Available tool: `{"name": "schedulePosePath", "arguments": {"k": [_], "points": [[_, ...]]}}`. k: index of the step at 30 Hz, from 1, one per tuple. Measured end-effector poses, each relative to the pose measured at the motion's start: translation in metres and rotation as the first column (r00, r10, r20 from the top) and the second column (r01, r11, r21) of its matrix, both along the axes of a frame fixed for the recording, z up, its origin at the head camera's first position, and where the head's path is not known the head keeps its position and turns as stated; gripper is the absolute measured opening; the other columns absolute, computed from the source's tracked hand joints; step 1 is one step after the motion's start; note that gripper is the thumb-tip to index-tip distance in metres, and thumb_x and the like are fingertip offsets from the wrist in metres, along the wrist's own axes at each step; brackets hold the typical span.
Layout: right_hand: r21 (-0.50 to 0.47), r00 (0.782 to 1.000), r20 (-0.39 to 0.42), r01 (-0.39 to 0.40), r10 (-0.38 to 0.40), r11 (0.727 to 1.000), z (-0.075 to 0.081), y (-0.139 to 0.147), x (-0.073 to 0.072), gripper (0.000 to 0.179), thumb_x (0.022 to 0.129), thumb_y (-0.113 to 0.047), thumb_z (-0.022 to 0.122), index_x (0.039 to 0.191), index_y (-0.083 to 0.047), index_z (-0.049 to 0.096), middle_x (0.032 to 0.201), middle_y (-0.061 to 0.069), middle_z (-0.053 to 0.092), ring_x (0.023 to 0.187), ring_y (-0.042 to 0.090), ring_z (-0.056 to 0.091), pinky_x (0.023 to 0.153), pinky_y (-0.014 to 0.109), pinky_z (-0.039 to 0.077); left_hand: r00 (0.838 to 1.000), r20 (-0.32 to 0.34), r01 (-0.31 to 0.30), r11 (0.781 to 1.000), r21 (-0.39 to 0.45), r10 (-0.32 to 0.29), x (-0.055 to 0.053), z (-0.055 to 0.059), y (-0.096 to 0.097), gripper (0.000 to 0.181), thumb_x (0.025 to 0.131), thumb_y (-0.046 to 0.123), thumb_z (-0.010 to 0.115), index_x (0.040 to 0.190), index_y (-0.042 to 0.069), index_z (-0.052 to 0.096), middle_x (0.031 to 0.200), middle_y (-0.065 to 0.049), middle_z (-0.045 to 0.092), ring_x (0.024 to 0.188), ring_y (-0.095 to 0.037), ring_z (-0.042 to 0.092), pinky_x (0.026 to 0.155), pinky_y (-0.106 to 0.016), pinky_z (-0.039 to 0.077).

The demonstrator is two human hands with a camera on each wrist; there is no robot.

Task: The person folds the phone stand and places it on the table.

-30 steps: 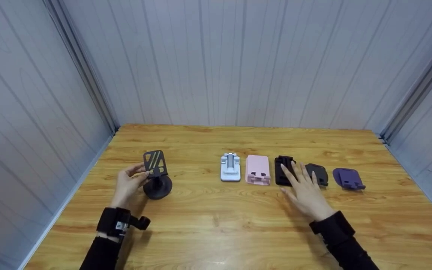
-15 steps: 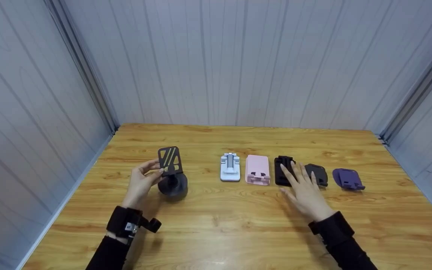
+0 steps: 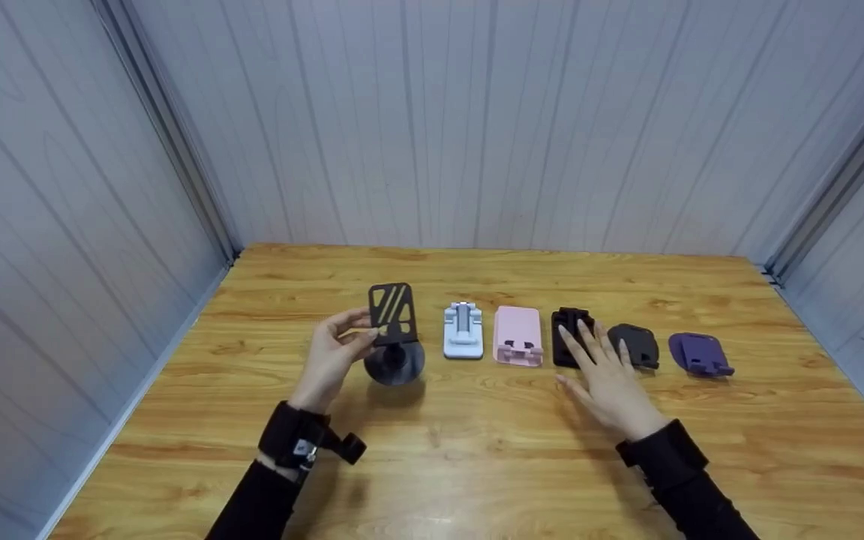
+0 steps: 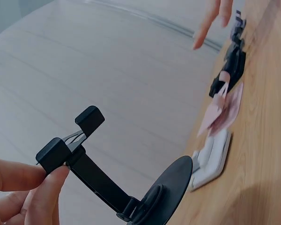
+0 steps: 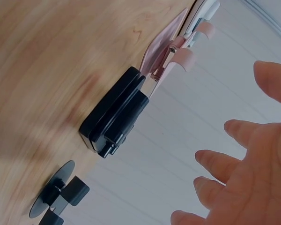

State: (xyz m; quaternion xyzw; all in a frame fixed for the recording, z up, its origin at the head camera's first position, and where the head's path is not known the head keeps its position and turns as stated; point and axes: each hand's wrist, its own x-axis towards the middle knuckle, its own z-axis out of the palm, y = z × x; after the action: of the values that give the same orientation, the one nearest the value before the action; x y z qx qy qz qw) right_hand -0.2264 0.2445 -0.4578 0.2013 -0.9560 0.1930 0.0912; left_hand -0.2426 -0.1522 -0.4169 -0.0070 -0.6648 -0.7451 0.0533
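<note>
My left hand (image 3: 331, 358) pinches the plate edge of a black phone stand (image 3: 393, 313) between thumb and fingers. This stand has a slotted plate and a round disc base (image 4: 165, 194), which hangs above the table over its shadow. Just right of it lies a folded white phone stand (image 3: 463, 334). My right hand (image 3: 612, 386), fingers spread and holding nothing, hovers over a folded black phone stand (image 5: 117, 112) and partly hides it in the head view. Beside that one is a dark grey phone stand (image 3: 638, 346) with a rounded base.
A pink phone stand (image 3: 518, 334) lies between the white and black ones. At the right end of the row is a purple phone stand (image 3: 700, 354). The wooden table (image 3: 477, 465) meets white panel walls (image 3: 447, 135) at the back and sides.
My left hand has carried the black disc-based stand rightward, close to the white one, and its base has risen off the table. My right hand stays nearly still.
</note>
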Motion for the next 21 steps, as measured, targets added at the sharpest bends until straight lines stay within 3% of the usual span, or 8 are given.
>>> {"name": "schedulePosePath", "arguments": {"k": [14,21], "points": [[-0.045,0.999,0.030,-0.032,0.034,0.998,-0.003,-0.006,0.000,0.068,0.106,-0.026,0.064,0.162,0.003,0.036,0.169,0.032,0.026,0.157,0.056,0.014,0.126,0.074,0.005,0.990,-0.075,0.123,0.991,0.060,-0.118,0.002,-0.006,0.049,0.036,0.097,-0.014,0.063,0.133,-0.019,0.059,0.099,-0.005,0.069,0.077,-0.008,0.067,0.068,-0.020,0.060],[-0.099,0.993,0.088,-0.069,0.078,0.993,-0.002,-0.011,0.000,0.068,0.108,-0.025,0.062,0.163,0.003,0.033,0.169,0.032,0.025,0.158,0.054,0.013,0.125,0.075,-0.001,0.980,-0.128,0.151,0.989,-0.005,-0.150,0.009,-0.012,0.066,0.037,0.097,-0.012,0.065,0.133,-0.019,0.058,0.103,-0.007,0.071,0.083,-0.009,0.069,0.074,-0.023,0.062]]}}
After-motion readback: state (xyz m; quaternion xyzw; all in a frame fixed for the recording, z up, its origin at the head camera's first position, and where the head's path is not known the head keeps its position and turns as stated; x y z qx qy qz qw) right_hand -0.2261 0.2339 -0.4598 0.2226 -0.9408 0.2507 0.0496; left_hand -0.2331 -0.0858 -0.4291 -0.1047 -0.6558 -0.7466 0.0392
